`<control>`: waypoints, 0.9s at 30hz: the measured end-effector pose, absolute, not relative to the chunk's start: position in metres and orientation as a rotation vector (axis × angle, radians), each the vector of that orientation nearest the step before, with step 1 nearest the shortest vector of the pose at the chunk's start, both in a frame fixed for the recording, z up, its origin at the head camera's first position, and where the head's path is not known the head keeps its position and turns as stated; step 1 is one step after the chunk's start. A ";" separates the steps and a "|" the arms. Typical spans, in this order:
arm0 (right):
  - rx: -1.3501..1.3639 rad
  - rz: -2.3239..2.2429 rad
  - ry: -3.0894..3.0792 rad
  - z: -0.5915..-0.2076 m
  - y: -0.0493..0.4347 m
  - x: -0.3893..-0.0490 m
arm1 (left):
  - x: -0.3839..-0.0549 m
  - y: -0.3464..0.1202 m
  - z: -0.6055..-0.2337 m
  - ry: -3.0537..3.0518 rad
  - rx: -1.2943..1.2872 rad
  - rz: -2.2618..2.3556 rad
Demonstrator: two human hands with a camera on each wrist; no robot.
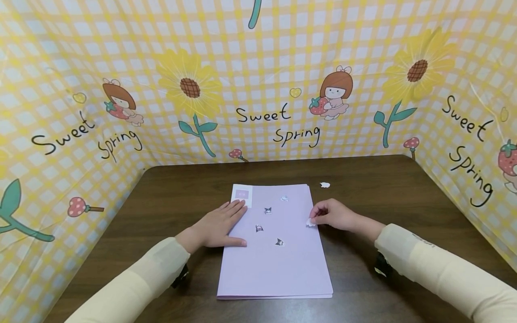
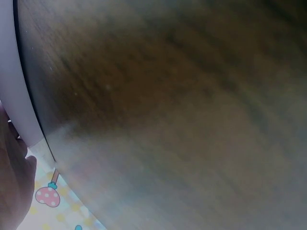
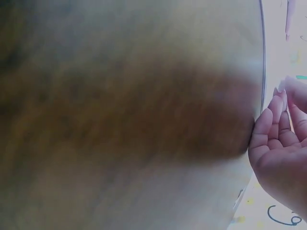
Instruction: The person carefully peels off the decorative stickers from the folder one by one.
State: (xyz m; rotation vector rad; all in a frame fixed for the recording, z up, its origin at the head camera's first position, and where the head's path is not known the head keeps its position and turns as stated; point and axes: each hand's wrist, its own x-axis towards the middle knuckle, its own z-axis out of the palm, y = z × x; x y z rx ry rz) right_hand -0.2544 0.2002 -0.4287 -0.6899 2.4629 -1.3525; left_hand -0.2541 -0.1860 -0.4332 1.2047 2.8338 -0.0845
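The left hand (image 1: 222, 226) lies flat with spread fingers, partly on the lilac folder (image 1: 276, 273) and over its left edge, its fingertips reaching the white label (image 1: 248, 190). The right hand (image 1: 335, 216) pinches a small white piece (image 1: 310, 222) between thumb and fingers, just at the folder's right edge. The two hands are well apart, with the folder's middle between them.

The likeliest trouble is at the right edge: if the pinch loosens or the piece clings to a fingertip, it could fold, tear or land crooked, and being so near the border it might overhang. If the left hand's press slackens, the folder could slide or turn on the smooth-looking bench (image 1: 169, 278). A sideways drag of the left fingers might scuff or lift the label's lower corner.

Counted outward: two hands; one piece in the right hand's pinch; one folder; one label in its upper left corner; four small character stickers (image 1: 279, 242) scattered over its upper and middle part, none touching another. One loose white scrap (image 1: 325, 185) lies on the bench beyond the folder's upper right corner; whether it is a sticker or backing paper, I cannot tell. A light brush of the right sleeve (image 1: 428, 264) seems unlikely to reach it. Behind stands one checked cloth (image 1: 258, 58).
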 end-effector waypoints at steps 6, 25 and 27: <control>-0.583 -1.407 2.464 -0.427 0.207 -0.259 | -0.254 -0.186 -0.433 2.834 1.205 -0.083; -0.297 -1.552 2.562 -0.424 0.256 -0.291 | -0.254 -0.186 -0.433 2.825 1.180 -0.073; -0.267 -1.582 2.563 -0.424 0.262 -0.294 | -0.254 -0.186 -0.433 2.825 1.179 -0.072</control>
